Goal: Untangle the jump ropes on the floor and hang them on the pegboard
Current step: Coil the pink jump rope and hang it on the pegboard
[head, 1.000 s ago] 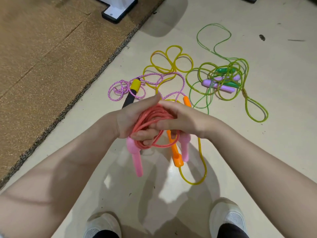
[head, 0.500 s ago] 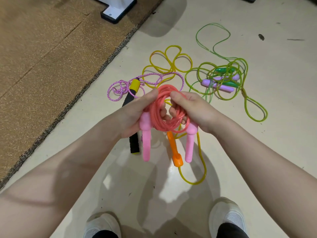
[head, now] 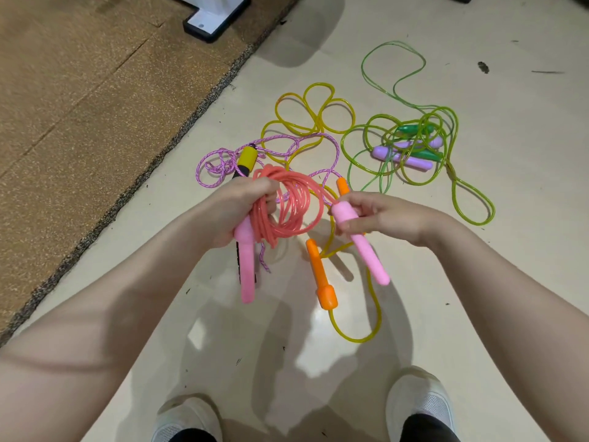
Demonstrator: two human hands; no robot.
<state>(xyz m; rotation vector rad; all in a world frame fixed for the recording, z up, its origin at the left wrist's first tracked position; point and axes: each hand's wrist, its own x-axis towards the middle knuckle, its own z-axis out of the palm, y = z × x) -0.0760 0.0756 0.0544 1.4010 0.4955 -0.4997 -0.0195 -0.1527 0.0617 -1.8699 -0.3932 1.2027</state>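
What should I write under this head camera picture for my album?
Left hand holds coiled pink jump rope; right hand pulls one pink handle aside.

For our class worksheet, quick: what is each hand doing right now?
Left hand: grips the coiled pink rope and one pink handle.
Right hand: pinches the other pink handle.

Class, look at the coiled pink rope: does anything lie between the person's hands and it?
No. The left hand holds the pink rope coil with one handle; the right hand pinches the other pink handle. The pegboard is out of view.
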